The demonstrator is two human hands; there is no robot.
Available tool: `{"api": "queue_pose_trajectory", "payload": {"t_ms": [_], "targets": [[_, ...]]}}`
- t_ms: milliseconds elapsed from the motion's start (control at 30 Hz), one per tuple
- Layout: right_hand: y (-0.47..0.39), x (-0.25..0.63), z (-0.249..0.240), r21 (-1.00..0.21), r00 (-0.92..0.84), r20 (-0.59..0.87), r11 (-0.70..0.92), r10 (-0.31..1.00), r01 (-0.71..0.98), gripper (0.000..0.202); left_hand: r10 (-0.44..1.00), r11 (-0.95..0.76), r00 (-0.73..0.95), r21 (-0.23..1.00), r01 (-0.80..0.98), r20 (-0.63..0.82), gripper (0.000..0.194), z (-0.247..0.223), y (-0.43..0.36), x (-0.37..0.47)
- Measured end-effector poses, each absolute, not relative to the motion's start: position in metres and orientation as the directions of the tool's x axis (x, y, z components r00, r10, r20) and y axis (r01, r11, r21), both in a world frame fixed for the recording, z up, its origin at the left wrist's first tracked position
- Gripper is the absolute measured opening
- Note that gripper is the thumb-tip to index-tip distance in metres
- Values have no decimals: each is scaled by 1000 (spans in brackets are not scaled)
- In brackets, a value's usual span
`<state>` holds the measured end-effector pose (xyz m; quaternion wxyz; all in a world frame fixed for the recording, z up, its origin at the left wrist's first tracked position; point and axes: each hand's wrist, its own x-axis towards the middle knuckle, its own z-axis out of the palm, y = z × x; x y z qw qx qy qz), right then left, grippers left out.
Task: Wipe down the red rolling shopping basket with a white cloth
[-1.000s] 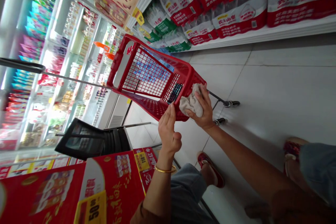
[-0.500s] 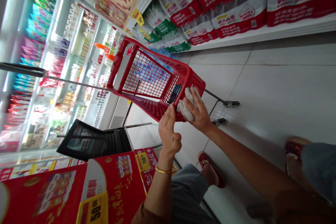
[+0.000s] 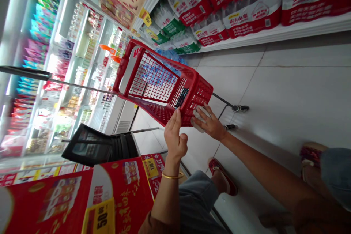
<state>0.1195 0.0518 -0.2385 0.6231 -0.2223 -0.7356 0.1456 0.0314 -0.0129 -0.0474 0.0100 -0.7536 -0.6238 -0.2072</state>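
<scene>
A red plastic shopping basket cart [image 3: 201, 86] with a mesh wall appears sideways in the tilted head view. My right hand [image 3: 211, 122] presses a greyish cloth [image 3: 201, 114] against the basket's outer wall, its fingers spread over the cloth. At the basket's near corner is my left hand [image 3: 175, 137], fingers stretched out straight and thumb apart; their tips are at the rim, and I cannot tell how firmly they touch it. A small dark panel [image 3: 181, 97] shows at the basket's inner end.
Packs of bottled water [image 3: 252, 14] line a low shelf at upper right. Red boxes with price tags [image 3: 100, 216] stand at lower left, beside a black basket [image 3: 93, 146]. A lit display cooler [image 3: 74, 58] is behind. Tiled floor [image 3: 296, 95] lies at right.
My right hand and the cloth have moved down the basket's outer wall, away from the rim, uncovering more of the red mesh. My left hand has stayed nearly in place.
</scene>
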Motion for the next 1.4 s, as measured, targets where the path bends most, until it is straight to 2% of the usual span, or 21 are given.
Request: {"api": "queue_pose_trajectory", "payload": {"t_ms": [100,267,533,667,1000,1133,1400], "targets": [[50,118,-250,-484,-151,847,857,510,177,56,937,-220,146,212,952,316,79,-47,-14,30],[47,124,-244,-460,-137,868,877,477,137,55,941,-218,157,185,958,300,78,-46,-17,26],[54,145,-189,-451,35,893,891,450,46,57,939,-219,151,197,956,311,75,-46,-20,23],[70,139,-170,-462,1,887,886,463,28,61,940,-205,128,224,953,315,76,-45,-22,23],[70,119,-187,-473,-29,880,880,474,37,60,940,-200,113,250,947,323,70,-46,-26,19],[68,119,-192,-469,-33,882,882,470,38,64,937,-225,122,299,928,326,68,-46,-26,18],[60,113,-231,-497,-68,865,868,497,16,68,941,-234,136,304,923,311,71,-44,-26,19]]}}
